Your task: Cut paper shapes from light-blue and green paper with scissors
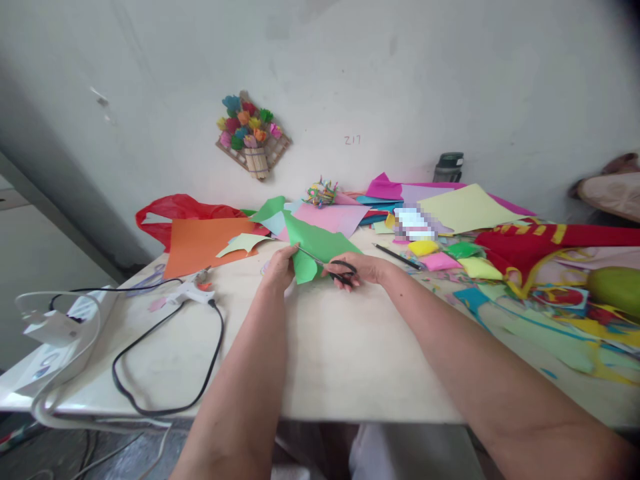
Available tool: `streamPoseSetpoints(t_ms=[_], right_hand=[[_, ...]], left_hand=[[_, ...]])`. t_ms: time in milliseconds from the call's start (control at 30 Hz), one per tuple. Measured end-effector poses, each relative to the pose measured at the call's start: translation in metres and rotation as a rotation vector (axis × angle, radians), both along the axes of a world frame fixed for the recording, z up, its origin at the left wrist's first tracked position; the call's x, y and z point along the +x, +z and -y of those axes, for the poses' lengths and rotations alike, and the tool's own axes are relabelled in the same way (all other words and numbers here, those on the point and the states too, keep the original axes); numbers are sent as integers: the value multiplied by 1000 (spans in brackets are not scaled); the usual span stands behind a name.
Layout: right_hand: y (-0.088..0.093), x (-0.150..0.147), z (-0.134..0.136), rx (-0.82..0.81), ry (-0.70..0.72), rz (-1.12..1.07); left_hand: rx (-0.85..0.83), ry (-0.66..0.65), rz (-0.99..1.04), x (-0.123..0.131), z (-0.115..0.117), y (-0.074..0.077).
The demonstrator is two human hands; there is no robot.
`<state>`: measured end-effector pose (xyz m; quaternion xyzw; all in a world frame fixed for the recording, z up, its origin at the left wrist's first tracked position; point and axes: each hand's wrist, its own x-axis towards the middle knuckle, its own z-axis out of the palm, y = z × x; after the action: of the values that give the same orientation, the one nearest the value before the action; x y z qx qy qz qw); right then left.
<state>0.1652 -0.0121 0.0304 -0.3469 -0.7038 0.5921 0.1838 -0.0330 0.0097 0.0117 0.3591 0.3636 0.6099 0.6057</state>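
Observation:
My left hand (281, 268) pinches the left edge of a green sheet of paper (320, 240), held a little above the table. In my right hand (361, 269) is a pair of scissors with black handles (345, 271). The fingers go through the handle loops. Their blades lie across the lower part of the green paper, pointing left towards my left hand. Below the blades hangs a rounded flap of the same paper. A black pencil (397, 256) lies on the table, right of the scissors.
On the left are a white glue gun (193, 291) with a looped black cord and a power strip (75, 333). Orange paper (210, 243) and a red bag (195, 208) lie behind. Coloured sheets (470, 207), paper scraps (545, 333) and a dark bottle (449, 167) are at the right.

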Motion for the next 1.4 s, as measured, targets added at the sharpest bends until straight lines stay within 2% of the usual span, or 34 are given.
streamPoseSetpoints(t_ms=[300,500,1400], right_hand=[[-4,0,-2,-10,-9,-51],[-4,0,-2,-22,-4,-59],[-5,0,-3,-52,-6,-40]], left_hand=[[-67,18,47,1,0,3],[-58,98,110,1,-1,5],[-10,53,108,-1,-5,-1]])
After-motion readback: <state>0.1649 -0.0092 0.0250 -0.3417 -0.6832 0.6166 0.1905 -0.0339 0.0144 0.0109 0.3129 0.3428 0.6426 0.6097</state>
